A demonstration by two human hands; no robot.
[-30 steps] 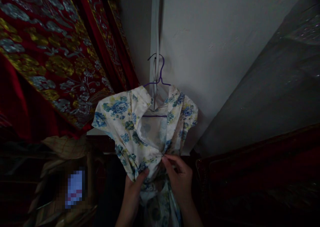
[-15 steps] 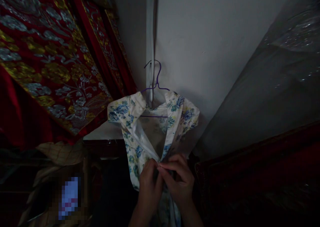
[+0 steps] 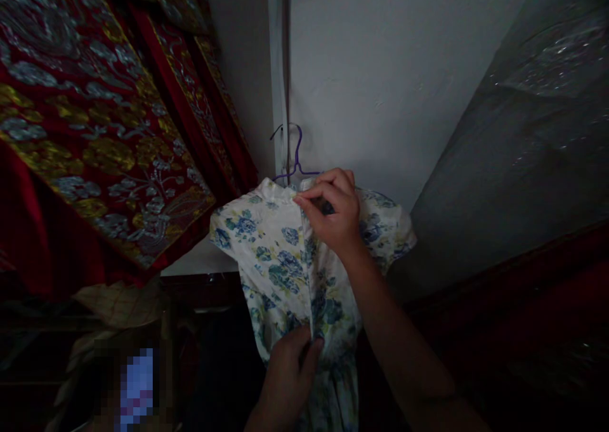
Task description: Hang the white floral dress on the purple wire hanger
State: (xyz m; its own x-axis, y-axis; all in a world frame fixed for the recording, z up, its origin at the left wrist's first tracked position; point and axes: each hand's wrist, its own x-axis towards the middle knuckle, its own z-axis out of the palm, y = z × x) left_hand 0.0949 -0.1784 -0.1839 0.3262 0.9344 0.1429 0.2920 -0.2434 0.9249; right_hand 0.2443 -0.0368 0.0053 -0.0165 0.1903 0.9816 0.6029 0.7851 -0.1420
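Observation:
A white dress (image 3: 280, 242) with blue and green flowers hangs on a thin purple hanger (image 3: 298, 156) against the wall. Its opening is closed in a straight seam from the waist up to the collar. At the top of that seam, my right hand (image 3: 335, 207) pinches thumb and finger together by the collar, on what looks like the zipper; the pull itself is too small to make out. Lower down, my left hand (image 3: 290, 362) grips the dress fabric at the waist beside the seam.
Red cloth (image 3: 102, 146) with gold and silver embroidery hangs at the left. Clear plastic sheeting (image 3: 523, 121) covers something at the right. A pale strip (image 3: 278, 70) runs down the wall above the hanger. Below left is a basket-like thing with a blurred bright patch (image 3: 137, 384).
My right hand has risen from the waist to the collar, and the gaping opening has closed along the seam. My left hand moved to the seam and now holds the waist there.

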